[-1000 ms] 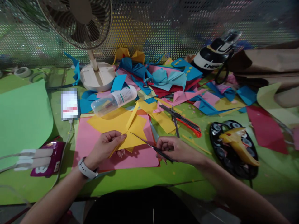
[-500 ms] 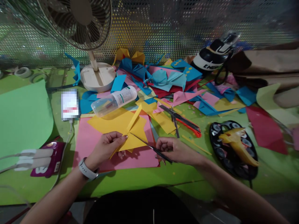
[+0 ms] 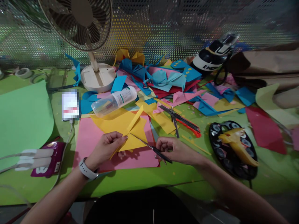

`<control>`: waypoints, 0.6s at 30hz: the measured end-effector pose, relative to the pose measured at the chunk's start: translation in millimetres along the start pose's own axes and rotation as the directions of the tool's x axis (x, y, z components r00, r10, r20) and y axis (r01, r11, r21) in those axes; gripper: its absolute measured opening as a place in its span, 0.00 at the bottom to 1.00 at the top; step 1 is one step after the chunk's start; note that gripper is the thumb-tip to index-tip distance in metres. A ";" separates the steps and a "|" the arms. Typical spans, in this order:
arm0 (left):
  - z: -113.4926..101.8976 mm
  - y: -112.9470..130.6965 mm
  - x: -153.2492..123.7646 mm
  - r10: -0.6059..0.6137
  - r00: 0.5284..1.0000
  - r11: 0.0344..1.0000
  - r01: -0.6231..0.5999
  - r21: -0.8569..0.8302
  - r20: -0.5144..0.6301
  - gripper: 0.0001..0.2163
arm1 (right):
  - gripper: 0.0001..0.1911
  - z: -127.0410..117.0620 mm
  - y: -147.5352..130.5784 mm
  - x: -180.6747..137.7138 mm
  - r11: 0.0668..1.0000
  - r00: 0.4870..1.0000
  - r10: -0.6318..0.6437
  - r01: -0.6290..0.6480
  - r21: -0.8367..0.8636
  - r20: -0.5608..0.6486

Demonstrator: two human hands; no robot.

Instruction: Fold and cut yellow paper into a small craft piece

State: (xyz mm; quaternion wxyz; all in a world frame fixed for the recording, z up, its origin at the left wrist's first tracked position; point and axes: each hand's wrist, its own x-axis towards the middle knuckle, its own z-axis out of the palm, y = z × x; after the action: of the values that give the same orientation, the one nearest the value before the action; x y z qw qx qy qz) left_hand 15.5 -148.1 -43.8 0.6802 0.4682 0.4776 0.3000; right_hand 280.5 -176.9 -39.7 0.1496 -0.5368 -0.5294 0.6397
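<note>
My left hand (image 3: 113, 143) pinches a piece of yellow paper (image 3: 137, 141) between thumb and fingers, some fingertips showing below it. A narrow folded strip of this paper sticks up past the thumb. Closed around the black handle of slim scissors (image 3: 161, 153) is my right hand (image 3: 171, 149). Their thin blades reach left over the yellow paper, with the tip close to my left thumb. Under both hands lies a pink sheet (image 3: 87, 132) on the green table (image 3: 177, 186). Its left part and lower edge show.
A clear bottle (image 3: 114, 101) lies behind the paper. A box cutter (image 3: 184, 123) rests near a metal blade. Coloured scraps (image 3: 161, 77) pile up at the back. A fan (image 3: 98, 77), a phone (image 3: 70, 105), a black palette (image 3: 219, 152) and a dark bottle (image 3: 207, 60) stand or lie around.
</note>
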 end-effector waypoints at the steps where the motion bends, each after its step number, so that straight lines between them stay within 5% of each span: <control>1: 0.0 0.2 0.0 0.003 1.000 1.000 -0.003 0.000 -0.001 0.13 | 0.22 0.3 0.2 0.1 1.000 1.000 -0.001 0.001 0.002 -0.002; 18: -0.4 1.1 -0.6 0.019 1.000 1.000 -0.019 0.018 -0.004 0.14 | 0.22 0.6 1.2 -0.4 1.000 1.000 -0.005 0.005 -0.017 -0.012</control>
State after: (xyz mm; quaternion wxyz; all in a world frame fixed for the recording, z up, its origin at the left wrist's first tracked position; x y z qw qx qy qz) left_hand 15.0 -148.0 -42.6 0.6720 0.4785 0.4771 0.3031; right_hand 280.5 -178.0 -40.5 0.1498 -0.5407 -0.5351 0.6316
